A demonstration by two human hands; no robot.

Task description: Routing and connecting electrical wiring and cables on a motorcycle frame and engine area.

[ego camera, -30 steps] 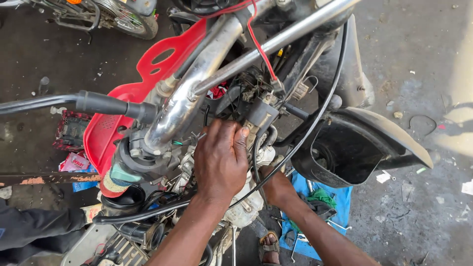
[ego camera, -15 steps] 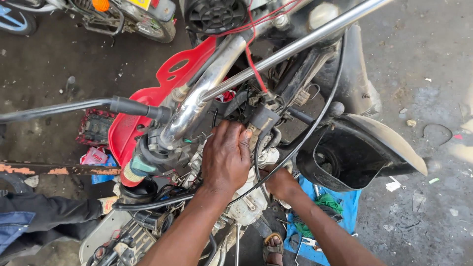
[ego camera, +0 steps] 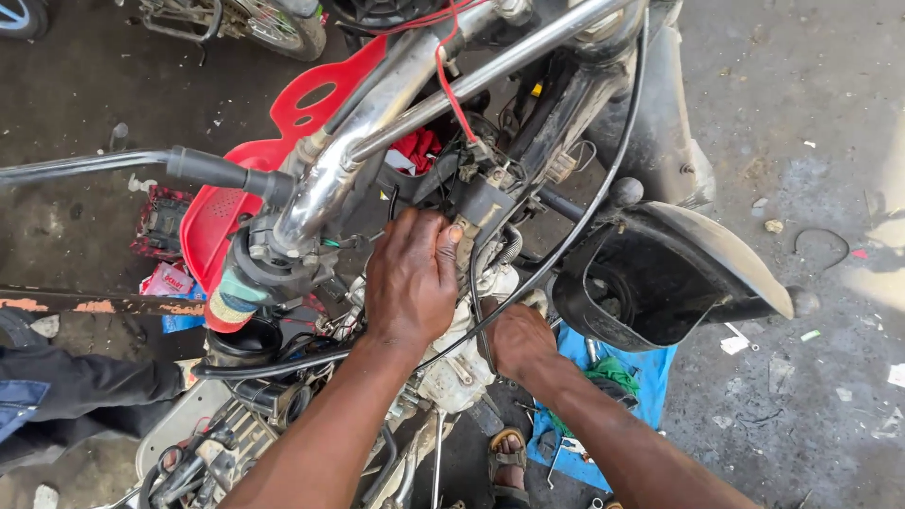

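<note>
I look down on a stripped motorcycle with a chrome frame tube (ego camera: 377,123) and red plastic bodywork (ego camera: 236,207). My left hand (ego camera: 410,278) lies over the wiring and parts under the tube, its fingertips against a dark block-shaped part (ego camera: 485,212) with wires. My right hand (ego camera: 518,339) reaches lower, beside the grey engine casing (ego camera: 452,368), under a black cable (ego camera: 566,236). What its fingers hold is hidden.
A black handlebar grip (ego camera: 203,168) juts out at left. A black headlight housing (ego camera: 660,278) sits at right. A blue cloth with tools (ego camera: 613,377) lies on the stained concrete floor. A sandalled foot (ego camera: 509,462) is below. Another motorcycle's wheel (ego camera: 273,28) is at top left.
The view has shifted a little, so the motorcycle sits more to the right in frame. Both hands stay on the same parts with only slight finger movement.
</note>
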